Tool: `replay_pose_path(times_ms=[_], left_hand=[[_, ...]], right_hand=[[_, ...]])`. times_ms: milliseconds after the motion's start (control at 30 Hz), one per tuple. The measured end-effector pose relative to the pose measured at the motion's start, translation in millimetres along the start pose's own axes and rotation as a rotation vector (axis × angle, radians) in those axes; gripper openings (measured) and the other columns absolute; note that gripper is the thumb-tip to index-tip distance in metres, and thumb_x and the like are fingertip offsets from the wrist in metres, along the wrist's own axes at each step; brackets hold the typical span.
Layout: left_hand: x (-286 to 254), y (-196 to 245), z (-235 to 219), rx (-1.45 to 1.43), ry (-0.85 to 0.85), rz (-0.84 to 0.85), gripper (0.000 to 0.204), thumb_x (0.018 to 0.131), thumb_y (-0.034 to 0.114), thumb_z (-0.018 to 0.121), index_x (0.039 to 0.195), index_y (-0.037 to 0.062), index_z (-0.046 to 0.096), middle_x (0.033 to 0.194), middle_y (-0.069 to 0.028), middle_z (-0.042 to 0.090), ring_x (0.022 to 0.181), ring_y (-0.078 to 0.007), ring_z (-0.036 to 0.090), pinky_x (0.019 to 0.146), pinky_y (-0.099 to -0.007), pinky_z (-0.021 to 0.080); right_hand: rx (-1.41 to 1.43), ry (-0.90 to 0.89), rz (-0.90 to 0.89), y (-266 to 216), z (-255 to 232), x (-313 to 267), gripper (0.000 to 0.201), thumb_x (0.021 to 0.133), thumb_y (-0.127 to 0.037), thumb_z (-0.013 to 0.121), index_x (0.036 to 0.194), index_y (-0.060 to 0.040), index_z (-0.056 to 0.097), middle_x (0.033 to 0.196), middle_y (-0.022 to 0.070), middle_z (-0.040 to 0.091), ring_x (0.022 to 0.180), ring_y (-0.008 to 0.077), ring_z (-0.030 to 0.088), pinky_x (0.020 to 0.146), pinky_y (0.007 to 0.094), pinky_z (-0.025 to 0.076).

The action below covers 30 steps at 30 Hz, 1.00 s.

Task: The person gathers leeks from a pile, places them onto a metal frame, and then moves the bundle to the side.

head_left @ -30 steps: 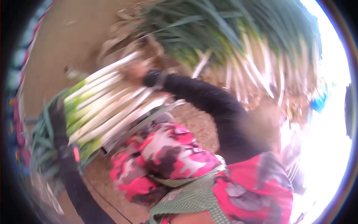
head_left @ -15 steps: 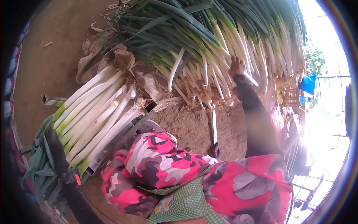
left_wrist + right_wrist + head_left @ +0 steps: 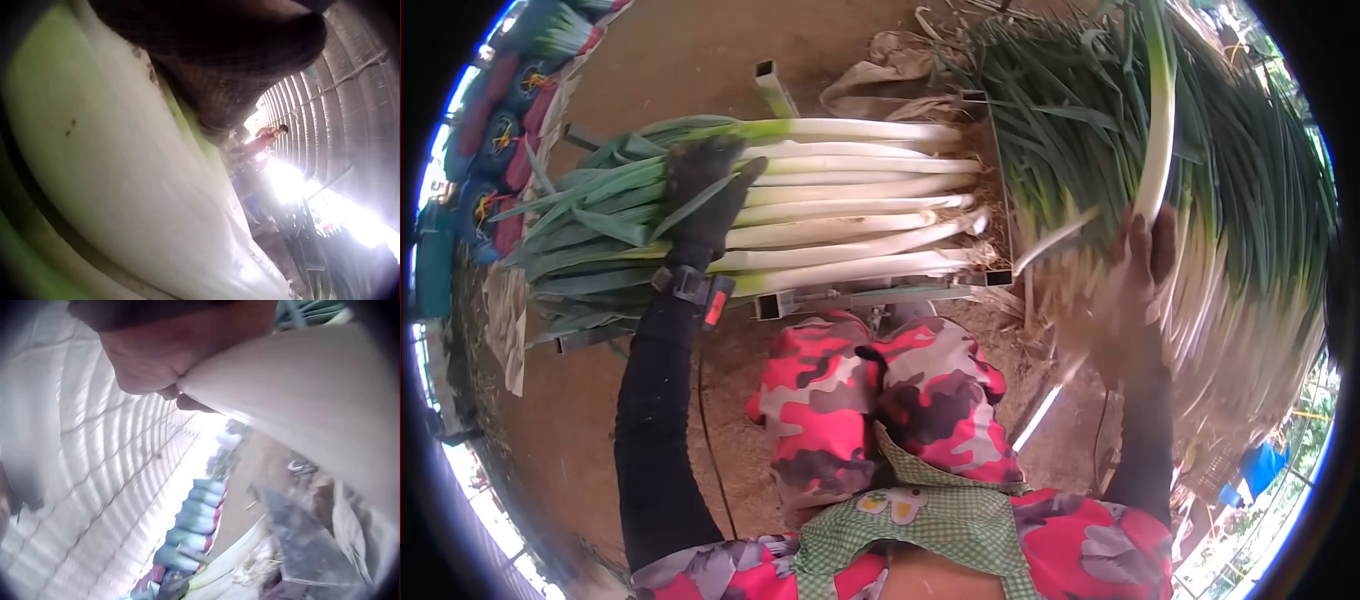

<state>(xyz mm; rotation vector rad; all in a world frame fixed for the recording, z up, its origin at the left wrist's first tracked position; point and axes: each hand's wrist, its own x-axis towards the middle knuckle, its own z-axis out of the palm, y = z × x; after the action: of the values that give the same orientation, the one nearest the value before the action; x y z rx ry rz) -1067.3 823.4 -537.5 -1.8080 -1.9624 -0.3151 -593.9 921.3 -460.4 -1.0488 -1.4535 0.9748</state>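
Note:
My gloved left hand (image 3: 700, 195) lies across a row of long green onions (image 3: 850, 210), where their white stalks turn to green leaves. Its thumb is stretched out over the stalks. The left wrist view shows the dark glove (image 3: 231, 62) close above a thick pale stalk (image 3: 137, 169). At the right, my right hand (image 3: 1145, 260) grips a single green onion (image 3: 1162, 120) by its white stalk, leaves pointing up and away. Close up in the right wrist view, the fingers hold that white stalk (image 3: 306, 394).
A metal frame (image 3: 997, 180) bounds the row at its root end. The large green onion heap (image 3: 1250, 190) fills the right side. A long pale blade-like tool (image 3: 1040, 415) lies on the dirt floor near the knees. Bundles (image 3: 505, 150) line the far left, and a blue item (image 3: 1262, 468) sits lower right.
My right hand has gone from the row to the heap and now holds one green onion there. The left hand stays on the row. The head view has turned.

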Motion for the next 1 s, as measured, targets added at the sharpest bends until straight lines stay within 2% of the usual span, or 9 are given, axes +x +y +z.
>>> replay_pose_path(times_ms=[67,200,300,367,600,667,800,900,1000], left_hand=[[0,0,-1,-0.104,-0.058,-0.046,0.038,0.084,0.044,0.062,0.102,0.0120,0.069,0.104,-0.0078,0.065,0.105,-0.0301,0.055,0.105,-0.0537,0.027],[-1,-1,4,-0.042,-0.034,-0.027,0.037,0.083,0.043,0.063,0.103,0.0129,0.069,0.101,-0.0074,0.064,0.103,-0.0285,0.055,0.103,-0.0535,0.029],[-2,0,1,0.004,-0.057,-0.006,0.036,0.082,0.043,0.064,0.106,0.0158,0.069,0.102,-0.0069,0.064,0.102,-0.0291,0.056,0.102,-0.0542,0.030],[-3,0,3,-0.112,-0.043,-0.029,0.036,0.082,0.043,0.064,0.107,0.0166,0.069,0.102,-0.0071,0.064,0.101,-0.0291,0.056,0.101,-0.0537,0.031],[0,2,-11,-0.079,-0.075,0.055,0.039,0.084,0.035,0.067,0.115,0.0100,0.064,0.112,-0.0094,0.063,0.108,-0.0276,0.055,0.101,-0.0446,0.036],[-2,-18,0,-0.410,-0.164,0.051,0.035,0.088,0.023,0.063,0.119,0.0058,0.061,0.120,-0.0119,0.061,0.115,-0.0292,0.052,0.102,-0.0437,0.037],[45,-74,7,-0.012,0.035,0.179,0.028,0.090,0.013,0.056,0.116,0.0048,0.062,0.113,-0.0124,0.064,0.107,-0.0293,0.058,0.094,-0.0406,0.045],[33,-136,69,0.322,-0.421,0.415,0.027,0.093,0.017,0.051,0.116,0.0073,0.062,0.115,-0.0116,0.062,0.108,-0.0285,0.057,0.095,-0.0433,0.042],[14,-97,45,0.385,-0.265,0.371,0.027,0.095,0.018,0.047,0.118,0.0108,0.060,0.120,-0.0089,0.060,0.113,-0.0266,0.054,0.100,-0.0468,0.039]], right_hand=[[0.215,-0.136,-0.047,-33,57,14,0.027,0.091,-0.010,0.061,0.115,-0.0012,0.053,0.092,0.0038,0.060,0.072,0.0055,0.055,0.060,0.0200,0.046],[-0.312,-0.427,-0.848,-68,187,71,0.048,0.084,0.001,0.062,0.130,0.0000,0.051,0.112,0.0157,0.064,0.100,0.0258,0.064,0.083,0.0317,0.053],[-0.479,-0.586,-0.870,-8,283,73,0.045,0.086,-0.008,0.061,0.130,-0.0107,0.051,0.100,0.0137,0.065,0.078,0.0273,0.063,0.072,0.0326,0.057],[-0.694,-0.894,-0.721,85,325,60,0.046,0.092,-0.016,0.053,0.136,-0.0155,0.044,0.118,0.0104,0.058,0.107,0.0229,0.055,0.082,0.0407,0.053],[-0.542,-0.875,-0.393,151,275,71,0.040,0.076,-0.005,0.053,0.112,-0.0144,0.064,0.103,0.0152,0.057,0.096,0.0330,0.057,0.078,0.0423,0.050],[-0.546,-0.602,-0.593,187,274,47,0.042,0.075,-0.011,0.055,0.116,-0.0143,0.063,0.109,0.0188,0.057,0.111,0.0379,0.049,0.086,0.0540,0.044],[-0.798,-0.550,-0.478,141,270,27,0.037,0.085,-0.018,0.051,0.120,-0.0127,0.060,0.110,0.0168,0.051,0.099,0.0327,0.050,0.083,0.0493,0.038],[-0.796,-0.651,-0.406,136,272,39,0.034,0.088,-0.020,0.049,0.119,-0.0121,0.061,0.109,0.0176,0.051,0.101,0.0336,0.051,0.082,0.0494,0.041],[-0.573,-0.723,-0.369,124,245,42,0.037,0.085,-0.016,0.056,0.121,-0.0111,0.059,0.113,0.0192,0.052,0.105,0.0360,0.052,0.086,0.0475,0.045]])
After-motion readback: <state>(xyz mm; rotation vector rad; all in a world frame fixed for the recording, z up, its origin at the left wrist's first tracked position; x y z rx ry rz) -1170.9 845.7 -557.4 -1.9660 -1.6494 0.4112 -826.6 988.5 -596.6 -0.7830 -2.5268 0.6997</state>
